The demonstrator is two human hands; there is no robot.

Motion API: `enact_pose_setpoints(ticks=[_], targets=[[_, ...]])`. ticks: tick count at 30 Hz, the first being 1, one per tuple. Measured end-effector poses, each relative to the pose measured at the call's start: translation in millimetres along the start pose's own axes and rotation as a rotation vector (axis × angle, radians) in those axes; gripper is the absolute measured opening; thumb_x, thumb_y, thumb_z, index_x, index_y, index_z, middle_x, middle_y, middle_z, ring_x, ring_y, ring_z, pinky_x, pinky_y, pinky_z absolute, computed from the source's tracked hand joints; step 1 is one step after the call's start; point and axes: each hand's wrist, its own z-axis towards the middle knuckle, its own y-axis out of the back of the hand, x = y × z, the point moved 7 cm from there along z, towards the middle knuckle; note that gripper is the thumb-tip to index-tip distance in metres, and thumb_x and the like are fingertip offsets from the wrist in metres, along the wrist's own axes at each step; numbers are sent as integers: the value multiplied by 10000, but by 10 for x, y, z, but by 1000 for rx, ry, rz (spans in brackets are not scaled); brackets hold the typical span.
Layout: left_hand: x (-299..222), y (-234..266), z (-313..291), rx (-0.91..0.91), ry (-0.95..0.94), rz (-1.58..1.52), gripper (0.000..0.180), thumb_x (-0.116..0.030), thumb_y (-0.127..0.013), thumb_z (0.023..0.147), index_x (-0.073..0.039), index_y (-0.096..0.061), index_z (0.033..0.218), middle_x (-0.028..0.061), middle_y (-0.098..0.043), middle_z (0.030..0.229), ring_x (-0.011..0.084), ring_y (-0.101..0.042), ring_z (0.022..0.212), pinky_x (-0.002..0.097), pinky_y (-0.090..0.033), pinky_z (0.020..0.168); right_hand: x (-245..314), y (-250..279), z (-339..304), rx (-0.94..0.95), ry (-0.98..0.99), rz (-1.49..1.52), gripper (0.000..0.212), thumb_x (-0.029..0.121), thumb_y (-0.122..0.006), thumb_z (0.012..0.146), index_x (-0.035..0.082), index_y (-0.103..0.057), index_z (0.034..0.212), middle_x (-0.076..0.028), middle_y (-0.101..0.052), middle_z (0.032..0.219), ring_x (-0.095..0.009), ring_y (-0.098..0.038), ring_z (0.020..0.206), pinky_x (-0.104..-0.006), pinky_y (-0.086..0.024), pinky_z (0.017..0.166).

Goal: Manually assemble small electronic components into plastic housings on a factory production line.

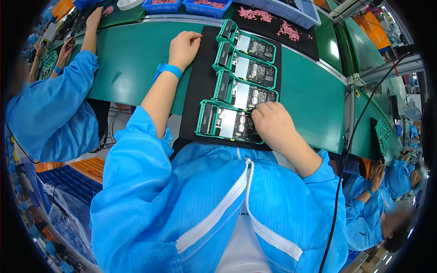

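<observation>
Several green-framed electronic units, each with an open lid, a silver plate and a dark circuit board, lie in a column on a black mat [200, 73]. My right hand [274, 123] rests over the right side of the nearest unit [227, 123]. Its fingers are bent together at the board's upper edge, by the second unit [245, 96], and their tips are hidden. Beyond the mat's left edge, my left hand [183, 49] is closed, thumb against the fingers, pointing at the mat near the farthest unit [252, 47]. Anything in its pinch is too small to make out.
Pink pieces [289, 31] lie on a dark mat at the far right, behind a metal rail. Blue bins [207, 8] stand along the back. A co-worker [59, 100] works at the left on the green table [132, 59]. A black cable [359, 109] hangs at the right.
</observation>
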Motion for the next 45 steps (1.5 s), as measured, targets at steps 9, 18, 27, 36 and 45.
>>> enact_pose_setpoints(ticks=[9,18,27,36,45], targets=[[37,11,-38,41,15,-51,121,-111,-639,802,-78,-702,899,99,-643,842,256,-635,740,338,-517,690,118,-26,-205,51,-21,30,220,110,-556,730,11,-617,917,-60,-560,773,-215,-564,765,-334,-436,683],[86,64,-36,15,14,-61,119,-112,-636,805,-77,-699,900,94,-639,835,253,-634,734,336,-515,680,-560,98,-39,-198,-307,491,113,15,-686,752,37,-677,862,-75,-550,676,-203,-575,608,-305,-454,523],[144,73,-66,35,29,-89,117,-114,-639,801,-73,-697,893,84,-626,818,245,-617,706,344,-499,652,-801,-171,145,-250,-311,333,72,23,-684,699,56,-641,747,-72,-562,674,-240,-579,629,-346,-459,547],[221,22,-37,54,30,-95,115,-127,-639,803,-78,-700,887,74,-623,820,240,-618,704,341,-498,651,-714,-136,307,-186,-199,255,90,-3,-669,693,38,-618,755,-78,-554,680,-237,-572,630,-345,-455,550],[255,103,-56,34,53,-98,112,-120,-639,799,-78,-699,883,76,-624,822,243,-619,707,338,-503,656,-648,-93,477,19,-194,109,66,73,-630,740,61,-651,801,-95,-586,739,-275,-603,722,-376,-493,633]])
